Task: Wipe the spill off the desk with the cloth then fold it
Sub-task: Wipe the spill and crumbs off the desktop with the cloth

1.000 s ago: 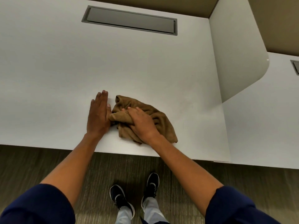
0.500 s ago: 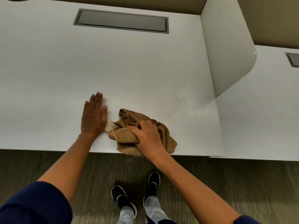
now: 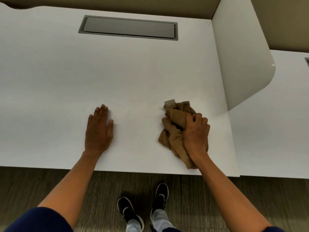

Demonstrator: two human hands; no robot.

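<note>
Left hand [image 3: 99,131] flat on the desk [image 3: 50,81], fingers spread, palm down, bracing, holding nothing. Well to its right, right hand [image 3: 196,134] presses down on the bunched brown cloth [image 3: 173,131], fingers curled into the fabric, near the desk's front-right area beside the white partition [image 3: 237,56]. Looks mid-wipe; no spill visible that I can make out. Next probably: finish the pass, then spread the cloth flat, both hands needed for the fold.

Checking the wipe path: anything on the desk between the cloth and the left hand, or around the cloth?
Nothing visible. The right hand grips the bunched brown cloth on the white desk. The left hand lies flat, apart from it, bare desk between. The grey cable hatch sits flush, far back.
</note>
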